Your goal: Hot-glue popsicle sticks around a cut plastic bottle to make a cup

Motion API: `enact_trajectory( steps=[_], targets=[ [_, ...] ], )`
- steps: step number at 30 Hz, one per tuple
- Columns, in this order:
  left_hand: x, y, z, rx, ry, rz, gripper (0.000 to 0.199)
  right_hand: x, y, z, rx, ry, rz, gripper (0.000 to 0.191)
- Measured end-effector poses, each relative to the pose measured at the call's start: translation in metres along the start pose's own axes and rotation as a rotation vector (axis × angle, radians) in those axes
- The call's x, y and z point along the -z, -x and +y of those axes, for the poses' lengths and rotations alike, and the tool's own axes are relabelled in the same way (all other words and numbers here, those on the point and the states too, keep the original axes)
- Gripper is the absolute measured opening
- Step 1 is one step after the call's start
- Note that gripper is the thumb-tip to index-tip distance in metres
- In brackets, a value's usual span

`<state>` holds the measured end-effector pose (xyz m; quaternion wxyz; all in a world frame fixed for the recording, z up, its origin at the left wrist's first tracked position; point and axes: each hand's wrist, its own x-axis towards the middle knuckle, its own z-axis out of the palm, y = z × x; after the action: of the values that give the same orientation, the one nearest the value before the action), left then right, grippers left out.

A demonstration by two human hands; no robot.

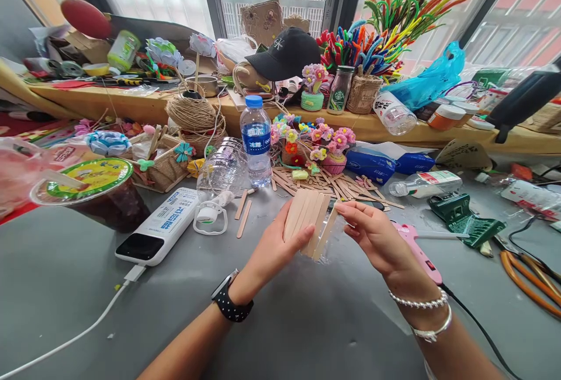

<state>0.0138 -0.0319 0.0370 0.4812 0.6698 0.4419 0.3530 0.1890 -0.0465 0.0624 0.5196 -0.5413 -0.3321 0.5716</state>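
Head view: left hand point(270, 247) grips a row of flat wooden sticks point(301, 216), thumb across the front. Right hand point(379, 241) pinches the top of a single stick point(325, 236) between thumb and index finger, other fingers curled. Landmark = water bottle point(256, 145); the row and single stick are nearer the wearer, to its right. Stick pile point(291, 180) just right of the bottle, loose sticks point(244, 219) in front; pink glue gun point(414, 244) farther right, nearer the wearer.

Step looks like lining up the single stick at the row's right edge. Setting it flush would call for a steady left grip and a small angle fix, as it tilts.

Left fingers behind the row hidden. Clear plastic behind the sticks hard to make out; any glue can't be confirmed. Glue gun partly covered by right hand. Can't tell whether the single stick touches the row.
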Motion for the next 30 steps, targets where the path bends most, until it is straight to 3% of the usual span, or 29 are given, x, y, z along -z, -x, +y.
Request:
enact_trajectory(
  steps=[24,30],
  targets=[
    [-0.0011,0.0016,0.0004,0.037,-0.037,-0.001,0.067,-0.0033,0.0018,0.0008,0.017,0.034,0.01,0.024],
    [-0.0006,0.0006,-0.0062,0.028,-0.123,0.071,0.07,-0.0045,0.0004,0.0038,0.025,0.017,-0.01,0.023]
  ],
)
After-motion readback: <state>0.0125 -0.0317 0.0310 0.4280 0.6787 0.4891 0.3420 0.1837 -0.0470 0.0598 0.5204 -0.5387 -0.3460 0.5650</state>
